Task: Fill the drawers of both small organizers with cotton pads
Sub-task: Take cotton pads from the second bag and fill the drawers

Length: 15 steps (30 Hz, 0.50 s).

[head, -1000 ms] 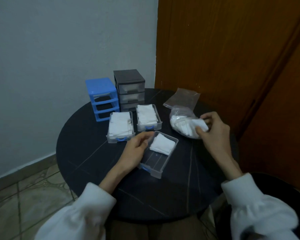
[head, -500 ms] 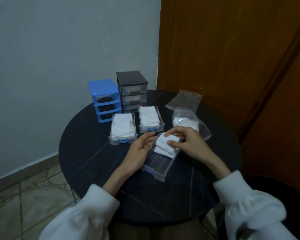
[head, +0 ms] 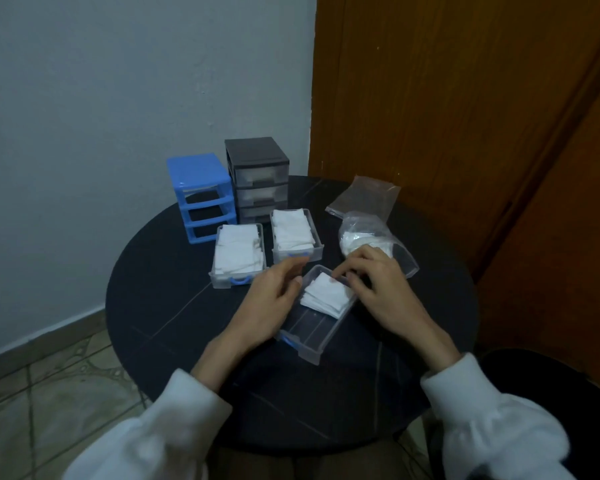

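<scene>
The right hand (head: 378,289) rests its curled fingertips on the far end of a small stack of cotton pads (head: 326,296) and seems to press rather than pinch them, though the grip is hard to read. The stack lies in the far half of an open clear drawer (head: 312,344) near the middle of the worktop (head: 160,306). The left hand (head: 274,299) lies against the drawer's left wall, fingers loosely bent and holding nothing, steadying it. The drawer's long axis runs slantwise, from its blue handle toward the near edge to its back end toward the far right; the near half is bare. Just beyond the right hand, toward the right edge, lies the bag of pads (head: 368,237), so that hand is much nearer for fetching more. Two filled drawers (head: 238,254) sit beyond the left hand, before the blue organizer (head: 201,195) and black organizer (head: 257,178) at the far edge.
</scene>
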Tool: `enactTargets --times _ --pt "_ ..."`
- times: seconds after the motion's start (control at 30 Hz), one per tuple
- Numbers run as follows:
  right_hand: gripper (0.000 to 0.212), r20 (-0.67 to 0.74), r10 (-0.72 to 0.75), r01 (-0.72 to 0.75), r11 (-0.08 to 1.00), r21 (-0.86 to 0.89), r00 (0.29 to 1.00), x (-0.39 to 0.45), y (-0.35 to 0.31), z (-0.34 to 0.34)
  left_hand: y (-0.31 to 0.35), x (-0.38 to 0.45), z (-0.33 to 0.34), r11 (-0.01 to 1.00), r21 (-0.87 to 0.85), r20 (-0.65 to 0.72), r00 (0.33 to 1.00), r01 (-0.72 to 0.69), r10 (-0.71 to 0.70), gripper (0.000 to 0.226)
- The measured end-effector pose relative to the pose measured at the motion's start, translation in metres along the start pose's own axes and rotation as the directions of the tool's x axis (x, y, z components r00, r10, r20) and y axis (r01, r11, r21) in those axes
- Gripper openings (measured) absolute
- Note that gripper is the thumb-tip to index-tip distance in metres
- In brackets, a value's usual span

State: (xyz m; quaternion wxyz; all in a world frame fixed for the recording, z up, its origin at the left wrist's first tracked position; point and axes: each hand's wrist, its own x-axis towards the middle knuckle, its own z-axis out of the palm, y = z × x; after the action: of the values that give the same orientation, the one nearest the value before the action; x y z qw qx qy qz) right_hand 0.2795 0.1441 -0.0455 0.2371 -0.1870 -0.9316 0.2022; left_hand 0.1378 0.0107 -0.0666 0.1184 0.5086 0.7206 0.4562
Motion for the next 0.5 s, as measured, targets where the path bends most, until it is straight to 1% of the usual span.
enactTargets --times 0.03,0.1,0.17,0.23,0.3,0.37,0.43,0.5 --pt "0.022 -0.037 0.025 -0.025 1.000 0.011 0.999 -0.002 0.001 -0.005 0.003 0.003 -0.002 0.998 0.056 -0.013 0.999 -0.034 0.035 0.035" --pt "0.018 -0.138 0.077 -0.081 0.996 -0.022 0.987 -0.006 0.008 -0.012 0.012 0.010 -0.003 0.989 0.114 -0.026 0.995 -0.092 0.095 0.034" --pt "0.013 -0.253 0.151 -0.168 0.985 -0.046 0.956 -0.012 0.016 -0.017 0.023 0.021 0.001 0.979 0.140 -0.015 0.988 -0.147 0.151 0.033" --pt "0.013 -0.318 0.227 -0.254 0.966 -0.045 0.921 -0.014 0.026 -0.018 0.034 0.036 0.008 0.969 0.159 0.016 0.982 -0.189 0.189 0.034" --pt "0.016 -0.336 0.282 -0.309 0.951 -0.028 0.899 -0.015 0.034 -0.015 0.043 0.054 0.019 0.956 0.192 0.063 0.975 -0.220 0.212 0.038" --pt "0.024 -0.341 0.309 -0.332 0.943 -0.012 0.888 -0.013 0.038 -0.011 0.047 0.070 0.032 0.947 0.219 0.137 0.968 -0.235 0.208 0.047" --pt "0.033 -0.337 0.320 -0.336 0.942 0.014 0.885 -0.011 0.038 -0.006 0.049 0.083 0.044 0.941 0.252 0.211 0.962 -0.226 0.174 0.054" --pt "0.035 -0.337 0.320 -0.330 0.944 0.029 0.885 -0.009 0.038 -0.004 0.047 0.090 0.053 0.938 0.279 0.256 0.957 -0.206 0.134 0.056"
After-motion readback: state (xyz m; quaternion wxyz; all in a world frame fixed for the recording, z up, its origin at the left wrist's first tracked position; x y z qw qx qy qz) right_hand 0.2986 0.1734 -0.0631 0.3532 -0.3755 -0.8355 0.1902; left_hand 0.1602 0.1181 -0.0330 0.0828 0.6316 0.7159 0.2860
